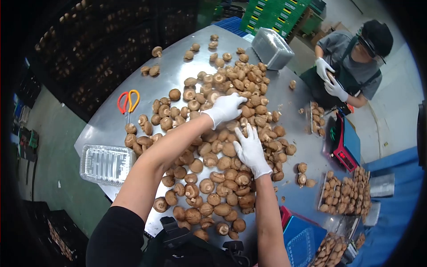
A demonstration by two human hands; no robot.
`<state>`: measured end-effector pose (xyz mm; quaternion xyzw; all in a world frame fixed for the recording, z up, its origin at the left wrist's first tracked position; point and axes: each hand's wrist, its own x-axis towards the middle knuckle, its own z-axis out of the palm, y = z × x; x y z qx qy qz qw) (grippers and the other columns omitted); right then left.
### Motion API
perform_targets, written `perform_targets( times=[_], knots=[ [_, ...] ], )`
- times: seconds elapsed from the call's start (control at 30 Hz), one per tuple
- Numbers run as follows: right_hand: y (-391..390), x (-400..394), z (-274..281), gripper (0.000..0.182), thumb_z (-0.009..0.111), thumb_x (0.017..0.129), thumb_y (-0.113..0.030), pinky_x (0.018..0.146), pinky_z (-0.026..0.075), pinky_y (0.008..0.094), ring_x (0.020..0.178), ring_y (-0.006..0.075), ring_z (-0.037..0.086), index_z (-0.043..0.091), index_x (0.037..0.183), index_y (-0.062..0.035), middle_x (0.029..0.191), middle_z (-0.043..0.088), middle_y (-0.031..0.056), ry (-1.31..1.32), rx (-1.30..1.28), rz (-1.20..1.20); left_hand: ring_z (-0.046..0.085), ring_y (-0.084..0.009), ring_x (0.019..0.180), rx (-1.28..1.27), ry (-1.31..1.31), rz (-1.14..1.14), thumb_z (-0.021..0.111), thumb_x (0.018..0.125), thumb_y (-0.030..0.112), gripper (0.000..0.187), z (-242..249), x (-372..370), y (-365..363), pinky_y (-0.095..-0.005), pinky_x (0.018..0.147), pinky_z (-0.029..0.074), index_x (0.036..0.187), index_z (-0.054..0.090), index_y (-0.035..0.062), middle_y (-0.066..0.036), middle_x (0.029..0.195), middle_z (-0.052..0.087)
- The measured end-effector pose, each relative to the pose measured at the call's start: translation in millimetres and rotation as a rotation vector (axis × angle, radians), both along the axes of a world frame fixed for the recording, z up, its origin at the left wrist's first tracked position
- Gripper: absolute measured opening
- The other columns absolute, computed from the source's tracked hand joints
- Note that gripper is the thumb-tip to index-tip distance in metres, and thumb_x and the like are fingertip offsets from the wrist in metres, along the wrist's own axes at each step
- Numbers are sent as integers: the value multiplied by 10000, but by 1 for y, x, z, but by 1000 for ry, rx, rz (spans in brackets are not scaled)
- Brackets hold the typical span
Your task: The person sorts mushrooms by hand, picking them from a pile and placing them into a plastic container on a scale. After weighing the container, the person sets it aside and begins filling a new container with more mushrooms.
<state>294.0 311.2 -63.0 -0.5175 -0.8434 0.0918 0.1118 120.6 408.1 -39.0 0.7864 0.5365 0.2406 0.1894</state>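
Observation:
Brown mushrooms (211, 160) lie in a broad heap over the middle of the metal table (293, 111). My left hand (225, 109), in a white glove, reaches across the heap with its fingers stretched to the right and resting among the mushrooms. Just below and to the right is my right hand (251, 151), also gloved. Its fingers are spread and point away from me, with the tips touching mushrooms. Neither hand visibly grips one, though the undersides of the fingers are hidden.
Scissors (128, 104) and clear plastic trays (106, 164) lie at the left. More stacked trays (272, 48) stand at the back. A co-worker (351, 66) in white gloves stands at the right, near a red scale (344, 142) and mushroom-filled trays (344, 193).

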Motion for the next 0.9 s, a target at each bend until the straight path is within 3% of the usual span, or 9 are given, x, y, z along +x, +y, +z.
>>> perform_targets(
  times=[0.13, 0.27, 0.33, 0.43, 0.57, 0.63, 0.67, 0.8, 0.9],
  knots=[
    [-17, 4, 10, 500, 530, 899, -405, 1065, 297, 523, 1322, 418, 337, 487, 1366, -232, 1494, 304, 178, -50, -30, -59, 611, -269, 1030, -98, 130, -37, 626, 837, 291, 493, -4, 3, -1, -385, 849, 498, 1300, 525, 157, -95, 1181, 579],
    [-23, 9, 38, 473, 559, 871, -373, 1062, 307, 502, 1305, 389, 379, 532, 1324, -239, 1475, 355, 149, -120, -82, -68, 656, -238, 946, -108, 13, 10, 646, 833, 293, 480, -2, -16, -4, -355, 791, 524, 1279, 547, 149, -105, 1096, 664],
    [-21, 17, 43, 285, 583, 847, -309, 945, 420, 452, 1152, 309, 527, 689, 1059, -151, 1248, 577, 119, 0, 7, -102, 666, -217, 925, -221, -80, 167, 649, 829, 255, 433, -5, -25, -1, -331, 785, 526, 1246, 579, 160, -94, 1038, 691],
    [-10, 20, 56, 174, 623, 826, -219, 807, 500, 396, 865, 296, 616, 696, 917, -90, 914, 677, 109, 166, 148, -266, 671, -211, 901, -233, -160, 200, 630, 829, 213, 357, -11, -35, 5, -318, 785, 515, 1183, 626, 165, -85, 1012, 699],
    [15, 32, 38, 250, 650, 817, -248, 867, 480, 403, 1028, 299, 584, 672, 998, -77, 1058, 655, 116, 212, 390, -293, 660, -216, 893, -58, -289, 395, 613, 839, 255, 289, -7, -41, 9, -314, 786, 507, 1109, 652, 159, -61, 1015, 681],
    [24, 34, 25, 385, 658, 812, -270, 912, 450, 441, 1119, 336, 531, 614, 1151, -95, 1187, 592, 154, -36, 462, -269, 659, -223, 889, 22, -330, 399, 620, 837, 275, 283, -4, -37, 15, -321, 782, 508, 1090, 655, 155, -58, 1016, 673],
    [27, 37, 13, 497, 640, 826, -307, 939, 422, 476, 1149, 365, 501, 540, 1276, -121, 1274, 525, 194, -69, 229, -235, 654, -229, 896, 72, -234, 324, 633, 832, 298, 283, 1, -31, 19, -334, 787, 508, 1075, 656, 155, -57, 1010, 663],
    [21, 24, 2, 436, 593, 855, -330, 959, 406, 466, 1162, 352, 501, 585, 1243, -130, 1292, 515, 202, -127, 242, -272, 622, -261, 969, 182, 121, 144, 669, 814, 354, 316, 9, -2, 34, -374, 811, 497, 1075, 656, 178, -64, 1027, 622],
    [16, 27, 1, 405, 582, 862, -331, 968, 400, 461, 1166, 346, 500, 610, 1215, -133, 1304, 507, 206, -135, 237, -264, 617, -282, 968, 63, 76, 203, 683, 801, 328, 263, 6, 11, 48, -383, 806, 495, 1003, 686, 159, -83, 1034, 617]
  ],
)
